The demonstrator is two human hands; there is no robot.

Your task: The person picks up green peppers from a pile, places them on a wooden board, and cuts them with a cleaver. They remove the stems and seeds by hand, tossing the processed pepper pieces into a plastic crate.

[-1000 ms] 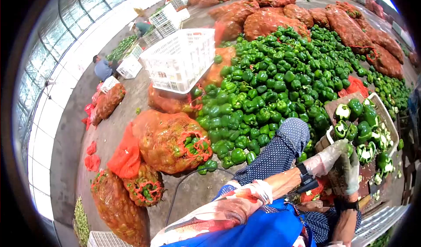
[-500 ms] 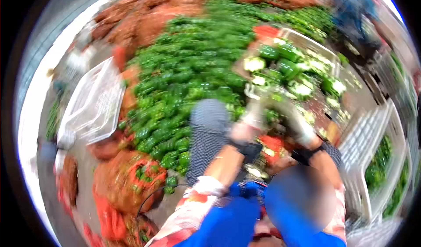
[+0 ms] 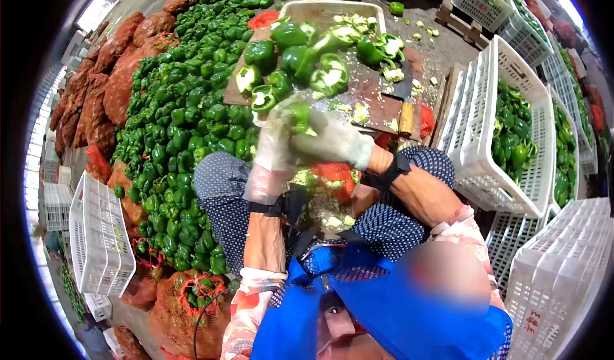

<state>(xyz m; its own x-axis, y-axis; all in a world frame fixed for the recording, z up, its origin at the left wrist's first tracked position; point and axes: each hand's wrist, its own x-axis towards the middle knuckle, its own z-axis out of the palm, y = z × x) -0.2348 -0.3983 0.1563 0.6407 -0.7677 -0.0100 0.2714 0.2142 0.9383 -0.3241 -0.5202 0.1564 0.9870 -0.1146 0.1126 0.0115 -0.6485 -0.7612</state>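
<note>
Both my hands wear thin translucent gloves and meet in front of my knees. My left hand [image 3: 272, 152] and my right hand [image 3: 332, 141] together grip a green pepper [image 3: 300, 116], which shows between the fingers. Just beyond them lies a wooden cutting board [image 3: 377, 98] with several halved and cored green peppers [image 3: 291, 56] on it. A knife [image 3: 406, 107] with a wooden handle rests on the board's right side. A red bag [image 3: 336, 174] with pale pepper scraps sits in my lap under the hands.
A big heap of whole green peppers [image 3: 185, 123] covers the floor on the left, with orange mesh sacks [image 3: 118, 78] behind it. White crates holding peppers [image 3: 511, 133] stand on the right, empty stacked crates [image 3: 563, 277] at lower right, another crate [image 3: 99, 232] at lower left.
The view has swung from the pepper heap round to the cutting board and the crates on the right. My hands have stayed together, now closed on a pepper over my lap.
</note>
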